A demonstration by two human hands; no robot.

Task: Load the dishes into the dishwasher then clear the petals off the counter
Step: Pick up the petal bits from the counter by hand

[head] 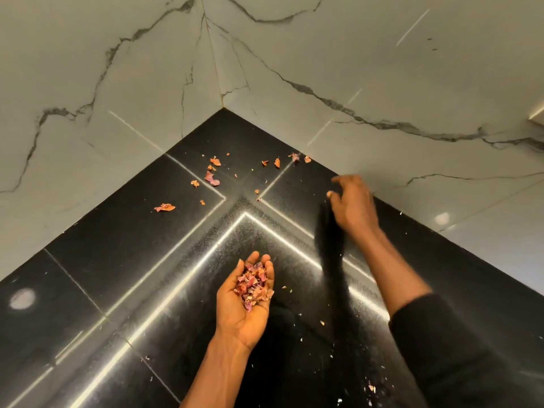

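Head view. Black polished counter (117, 260) runs into a corner between white veined marble walls (117, 69).

Left hand (245, 295): palm up, fingers relaxed and lightly cupped, in the near middle above the counter. A heap of pink-red gathered petals (253, 285) lies in the palm.

Right hand (353, 207): back up, fingers bent downward, over the counter near the right wall, motion-blurred. Cannot tell whether it grips anything. Dark sleeve (441, 334) on that forearm.

Loose petals (212, 178) lie scattered in the far corner, left of the right hand; one (164, 207) lies further left, several (294, 157) by the right wall. Pale crumbs (371, 388) on the near right counter.
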